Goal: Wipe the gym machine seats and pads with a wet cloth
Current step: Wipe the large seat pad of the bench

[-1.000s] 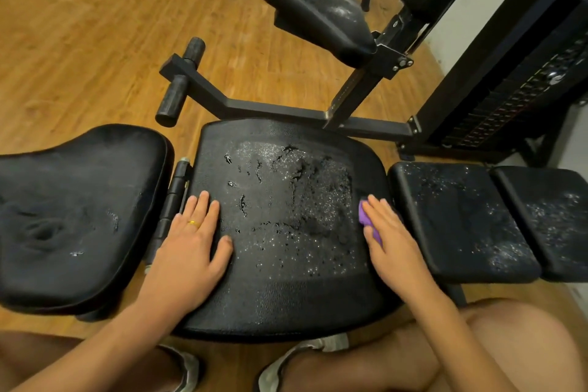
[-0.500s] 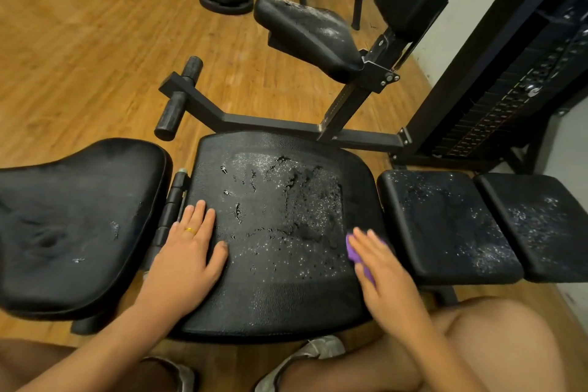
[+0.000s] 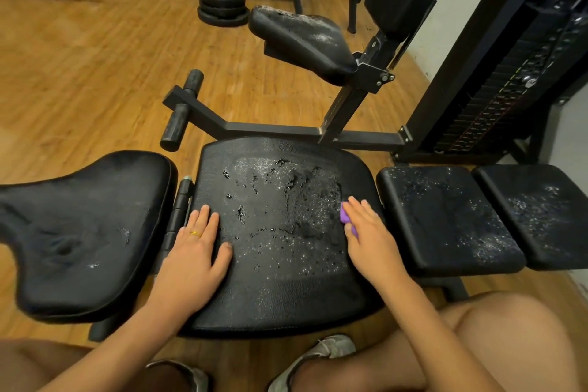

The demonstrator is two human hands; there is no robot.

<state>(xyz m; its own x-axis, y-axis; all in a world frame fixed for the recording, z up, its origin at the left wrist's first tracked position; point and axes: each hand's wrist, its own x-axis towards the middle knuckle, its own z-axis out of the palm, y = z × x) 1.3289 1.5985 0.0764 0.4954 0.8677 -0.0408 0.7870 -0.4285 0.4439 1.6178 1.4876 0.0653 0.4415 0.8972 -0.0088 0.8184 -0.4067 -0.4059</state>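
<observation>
A wide black seat pad (image 3: 280, 280) with cracked, flaking vinyl lies right in front of me. My left hand (image 3: 195, 251) rests flat on its left part, fingers straight, a gold ring on one finger. My right hand (image 3: 370, 239) presses a small purple cloth (image 3: 345, 218) onto the pad's right edge; only a sliver of cloth shows beneath the fingers. A large curved pad (image 3: 79, 232) sits to the left. Two smaller square pads (image 3: 445, 216) (image 3: 537, 210) with white flecks lie to the right. A raised narrow pad (image 3: 302, 38) stands behind.
A black steel frame with a roller handle (image 3: 183, 111) runs behind the seat. The weight stack tower (image 3: 496, 79) rises at the right. Weight plates (image 3: 222, 6) and other machine legs stand on the wooden floor at the back. My knees and shoes are below the seat.
My right hand with the cloth slid toward me along the seat's right edge, then back away from me. The left hand has stayed put. The camera tilted up a little.
</observation>
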